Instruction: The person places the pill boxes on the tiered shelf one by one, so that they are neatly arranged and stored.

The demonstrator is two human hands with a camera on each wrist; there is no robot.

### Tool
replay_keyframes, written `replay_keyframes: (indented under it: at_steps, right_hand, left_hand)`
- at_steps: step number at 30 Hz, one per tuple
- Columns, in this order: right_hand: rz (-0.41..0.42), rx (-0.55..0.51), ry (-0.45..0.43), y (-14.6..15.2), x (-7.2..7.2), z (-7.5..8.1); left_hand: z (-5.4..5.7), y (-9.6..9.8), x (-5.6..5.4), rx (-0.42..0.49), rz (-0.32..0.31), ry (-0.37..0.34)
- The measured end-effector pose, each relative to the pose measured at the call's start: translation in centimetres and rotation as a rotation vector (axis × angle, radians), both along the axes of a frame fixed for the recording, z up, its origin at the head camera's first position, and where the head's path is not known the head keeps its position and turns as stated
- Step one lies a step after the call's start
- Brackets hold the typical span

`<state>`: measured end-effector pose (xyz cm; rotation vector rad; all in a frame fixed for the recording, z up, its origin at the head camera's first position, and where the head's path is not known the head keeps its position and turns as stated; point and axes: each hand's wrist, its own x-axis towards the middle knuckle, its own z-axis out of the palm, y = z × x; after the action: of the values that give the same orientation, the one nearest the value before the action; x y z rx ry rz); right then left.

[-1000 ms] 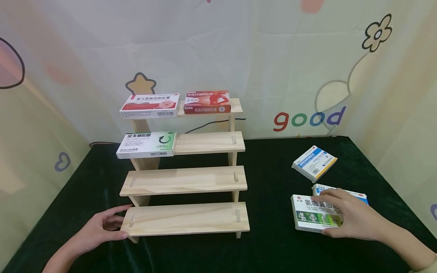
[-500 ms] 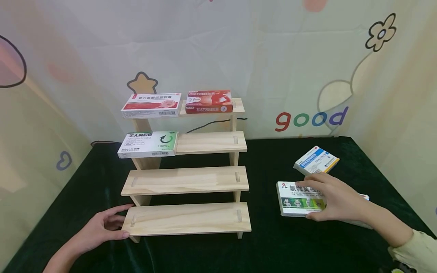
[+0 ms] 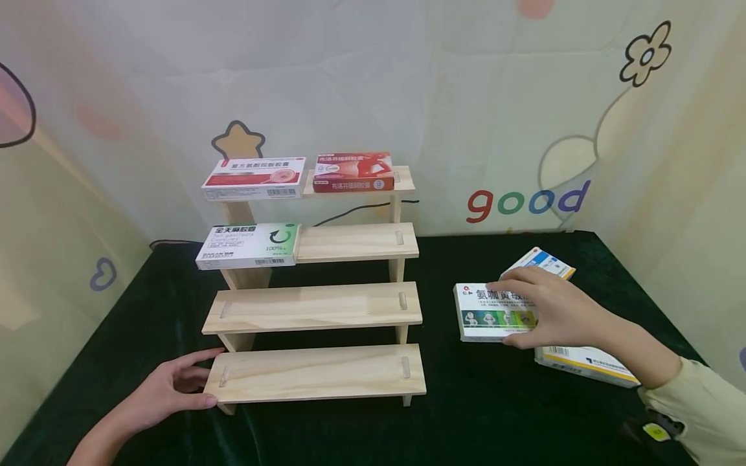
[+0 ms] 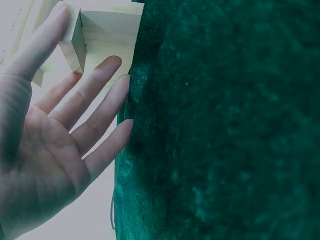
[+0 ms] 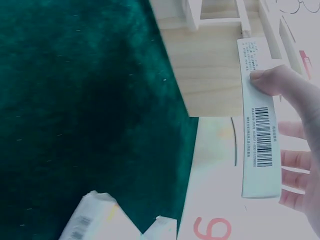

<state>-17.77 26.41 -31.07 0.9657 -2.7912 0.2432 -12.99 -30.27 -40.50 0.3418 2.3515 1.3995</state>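
**Wooden stand (image 3: 315,374) steadied at left hand (image 3: 175,391); green-banded carton (image 3: 492,318) raised in right hand (image 3: 559,314)**

A printed backdrop (image 3: 361,84), lettered "good", spans the area beyond both hands. Beneath the hands, the tabletop (image 3: 454,421) is covered in dark green cloth.

The wooden stand, four tiers high, occupies the space between the hands. The left hand is partly open: thumb and index finger pinch the near end of the lowest tier, the remaining fingers extended free of it.

The right hand is half closed, thumb against fingers, with the green-banded carton gripped between them above the tabletop, to the right of the stand. The thumb presses the barcoded side.

Forward of the left hand, a white-and-green carton (image 3: 247,246) lies on the second tier from the top; above it, a red-and-white carton (image 3: 256,179) lies on the top tier. Below the right wrist, a yellow-edged carton (image 3: 588,362) lies on the tabletop. A blue-and-white carton (image 3: 546,260), partly hidden, lies just beyond the right hand. A red carton (image 3: 354,173) sits on the top tier, forward and left of the right hand.
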Motion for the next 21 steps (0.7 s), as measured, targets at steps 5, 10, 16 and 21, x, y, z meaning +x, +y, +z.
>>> replay_keyframes:
  at_steps: [5, 10, 16, 21]
  right_hand:
    - [0.008, 0.005, 0.004, -1.1, -0.7, 1.2]
    - [0.040, 0.011, 0.027, -2.0, -1.4, 2.5]
    - [0.089, 0.014, 0.072, -2.8, -2.3, 3.7]
    - [0.113, 0.003, 0.073, -3.6, -2.9, 4.6]
  left_hand:
    - [0.0, -0.1, 0.1, 0.001, -0.002, -0.005]
    - [0.0, 0.0, 0.0, 0.002, 0.006, -0.013]
    - [0.1, 0.1, -0.1, 0.000, 0.004, -0.011]
    - [0.2, 0.1, 0.0, -0.002, 0.002, -0.011]
